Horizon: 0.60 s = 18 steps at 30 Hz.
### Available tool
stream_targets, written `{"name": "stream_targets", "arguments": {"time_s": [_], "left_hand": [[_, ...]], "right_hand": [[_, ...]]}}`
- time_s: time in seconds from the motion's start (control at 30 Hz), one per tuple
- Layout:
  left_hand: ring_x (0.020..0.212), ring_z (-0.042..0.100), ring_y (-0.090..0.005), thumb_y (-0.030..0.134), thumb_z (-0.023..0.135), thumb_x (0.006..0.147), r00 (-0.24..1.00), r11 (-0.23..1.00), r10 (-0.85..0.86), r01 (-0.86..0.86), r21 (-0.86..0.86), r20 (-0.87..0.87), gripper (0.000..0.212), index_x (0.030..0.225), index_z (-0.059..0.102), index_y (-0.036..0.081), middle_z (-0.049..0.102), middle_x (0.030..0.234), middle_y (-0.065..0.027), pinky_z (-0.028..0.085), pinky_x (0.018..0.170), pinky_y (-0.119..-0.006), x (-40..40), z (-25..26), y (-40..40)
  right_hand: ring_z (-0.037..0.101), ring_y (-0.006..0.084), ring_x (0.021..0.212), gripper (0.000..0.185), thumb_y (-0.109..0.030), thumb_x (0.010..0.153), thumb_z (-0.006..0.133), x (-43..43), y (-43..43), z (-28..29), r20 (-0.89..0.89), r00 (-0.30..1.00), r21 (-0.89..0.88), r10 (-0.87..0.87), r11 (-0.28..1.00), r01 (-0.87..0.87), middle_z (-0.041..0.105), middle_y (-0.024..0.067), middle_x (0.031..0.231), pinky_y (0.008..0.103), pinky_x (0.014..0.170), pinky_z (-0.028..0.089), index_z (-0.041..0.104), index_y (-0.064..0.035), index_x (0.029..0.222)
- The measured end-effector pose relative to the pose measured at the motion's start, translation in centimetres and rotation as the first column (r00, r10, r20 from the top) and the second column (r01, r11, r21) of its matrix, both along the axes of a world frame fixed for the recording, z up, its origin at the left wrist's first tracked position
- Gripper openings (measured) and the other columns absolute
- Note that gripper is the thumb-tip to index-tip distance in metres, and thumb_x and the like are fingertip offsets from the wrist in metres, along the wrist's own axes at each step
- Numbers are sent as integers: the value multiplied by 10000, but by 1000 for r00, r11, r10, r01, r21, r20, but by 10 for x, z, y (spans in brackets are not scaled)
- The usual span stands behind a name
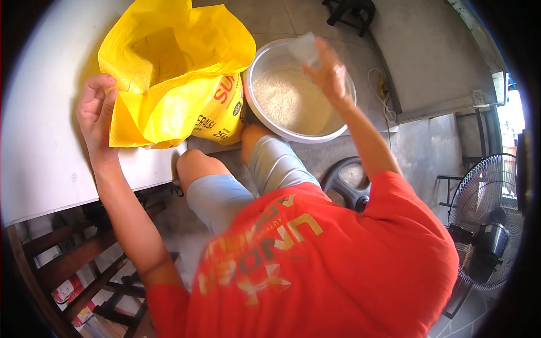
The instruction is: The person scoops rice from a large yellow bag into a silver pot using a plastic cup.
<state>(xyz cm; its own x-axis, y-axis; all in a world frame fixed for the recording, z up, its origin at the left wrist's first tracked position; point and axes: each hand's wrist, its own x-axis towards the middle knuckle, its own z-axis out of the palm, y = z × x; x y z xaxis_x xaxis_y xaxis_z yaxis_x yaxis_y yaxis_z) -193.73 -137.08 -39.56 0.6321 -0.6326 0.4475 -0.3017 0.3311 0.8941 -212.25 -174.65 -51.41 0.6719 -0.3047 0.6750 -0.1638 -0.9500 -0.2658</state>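
Observation:
My left hand [98,110] pinches the near left rim of a yellow woven plastic sack [169,116]. The sack's mouth gapes upward, and its printed front faces my knees. In my right hand [331,72] is a translucent plastic cup or scoop [304,48], blurred by motion. That hand is over the right side of a round white tub [298,137], just beside the sack. Pale grains that look like rice [281,99] are heaped inside the tub. How full the sack is cannot be seen.
A white tabletop [55,169] lies under and left of the sack. To my right stands a black electric fan [486,228], with a grey round base [346,181] near my hip. A white cable [382,97] trails behind the tub. A dark stool [353,12] stands farther back.

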Motion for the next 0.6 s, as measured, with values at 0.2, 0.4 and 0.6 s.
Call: {"name": "stream_targets", "arguments": {"time_s": [0.2, 0.4, 0.6], "left_hand": [[799, 517, -107, 59, 507, 810, 999, 999, 30, -29, -38, 27, 119, 917, 467, 28, 555, 916, -78, 398, 728, -204, -3, -1, 2], [767, 497, -86, 37, 557, 760, 997, 999, 21, -19, -36, 70, 134, 872, 484, 40, 529, 843, -41, 386, 694, -187, -8, 9, -9], [694, 495, -59, 10, 539, 774, 999, 1000, -21, 21, -17, -30, 92, 849, 488, 24, 537, 767, -21, 390, 642, -174, -12, 13, 3]], "right_hand": [[569, 137, 800, 541, -126, 575, 729, 72, 108, 211, 12, 775, 312, 631, 734, -603, 576, 145, 985, 261, 699, 467, 507, 49, 1037], [588, 262, 697, 402, -265, 571, 691, 247, 163, 73, -653, 427, 266, 625, 718, -644, 609, 115, 749, 336, 631, 457, 607, -55, 902], [580, 266, 727, 376, -219, 593, 674, 282, 203, 9, -788, 257, 335, 559, 740, -583, 599, 123, 781, 341, 647, 462, 588, -43, 914]]}}
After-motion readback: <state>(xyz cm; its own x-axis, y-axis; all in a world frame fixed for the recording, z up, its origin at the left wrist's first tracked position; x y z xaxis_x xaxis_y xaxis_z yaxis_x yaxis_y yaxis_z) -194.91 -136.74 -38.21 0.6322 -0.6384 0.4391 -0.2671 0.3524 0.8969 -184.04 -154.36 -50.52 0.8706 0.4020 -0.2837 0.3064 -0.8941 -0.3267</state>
